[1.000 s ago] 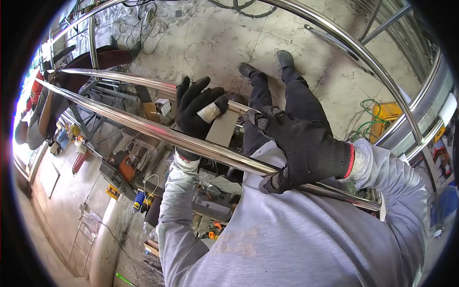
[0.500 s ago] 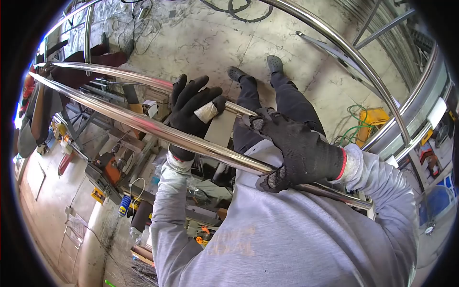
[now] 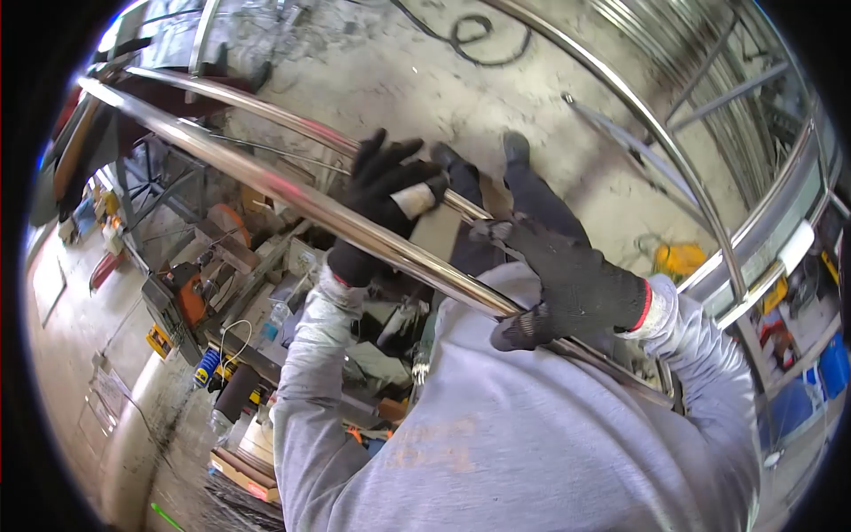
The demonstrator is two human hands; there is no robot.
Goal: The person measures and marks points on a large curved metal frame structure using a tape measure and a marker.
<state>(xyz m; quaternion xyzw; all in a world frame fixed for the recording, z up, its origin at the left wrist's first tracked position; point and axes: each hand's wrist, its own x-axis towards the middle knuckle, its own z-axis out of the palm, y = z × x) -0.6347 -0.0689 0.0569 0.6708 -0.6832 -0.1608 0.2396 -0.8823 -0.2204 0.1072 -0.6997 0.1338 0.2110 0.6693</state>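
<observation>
Two polished metal tubes slant across in front of my body: a near tube (image 3: 266,191) and a far tube (image 3: 266,113). My left hand (image 3: 386,199), in a black glove with pale tape (image 3: 413,201) round one digit, reaches up between them. The near tube crosses over its wrist area. Its fingers are stretched out and spread by the far tube; whether the palm presses on it is hidden. My right hand (image 3: 576,275), in a worn black glove with a red cuff edge, spans both tubes and is closed on them, its thumb along the near one.
A curved metal rail (image 3: 620,75) arches on the right, near long metal bars (image 3: 683,80). A yellow item (image 3: 678,260) lies on the floor. Left of me are cluttered tools, including an orange-and-black one (image 3: 189,293). At the upper left another person's dark clothing (image 3: 164,93) shows.
The view has shifted, so the floor and tools appear displaced. The left hand and tubes appear slightly farther right. The right hand keeps its hold on the tubes.
</observation>
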